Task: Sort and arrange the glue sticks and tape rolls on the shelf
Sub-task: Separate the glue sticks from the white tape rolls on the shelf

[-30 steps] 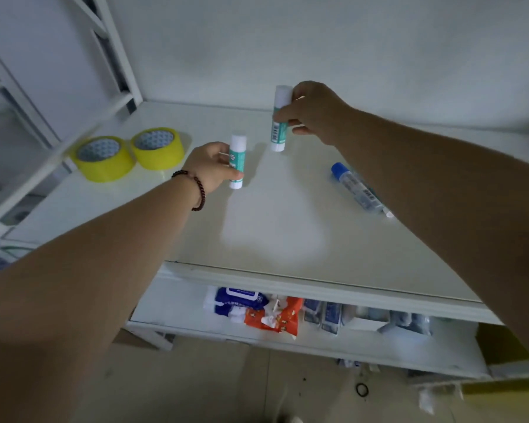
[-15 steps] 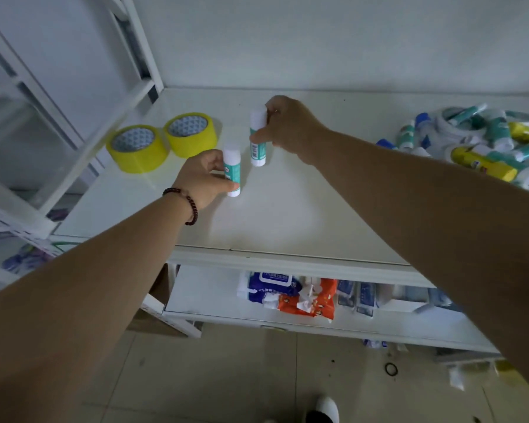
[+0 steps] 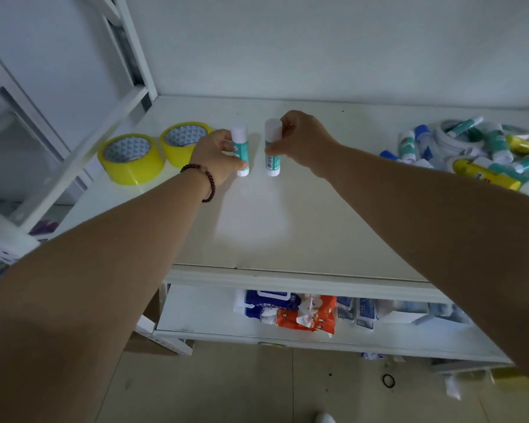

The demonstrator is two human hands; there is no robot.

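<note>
I have two glue sticks upright on the shelf (image 3: 287, 227), side by side with a small gap between them, just right of the yellow tape pair. My left hand (image 3: 216, 157) is pinched around the left stick (image 3: 240, 151), thumb low on its body, its base apparently on the board. My right hand (image 3: 303, 141) grips the right stick (image 3: 271, 148) near its cap from the side; I cannot tell whether its base is down or a touch above the board.

These sticks look light, rigid and smooth-sided, so I judge they will tip easily once released. A hold around the middle of the barrel seems safest; the right hand's high grip gives less control over the foot. Nothing here looks fragile.

Two tape rolls (image 3: 153, 151) lie flat and touching, left of the sticks, toward the rack post (image 3: 135, 47). They should be stiff, somewhat heavier, and easiest to lift by the rim.

Well to the right of the tape lies a heap (image 3: 471, 157) of unsorted sticks, some teal, some yellow, some blue-capped, with at least one whitish roll among them; it is too tangled to count. Below the tape, a lower shelf (image 3: 214, 315) holds packets.
</note>
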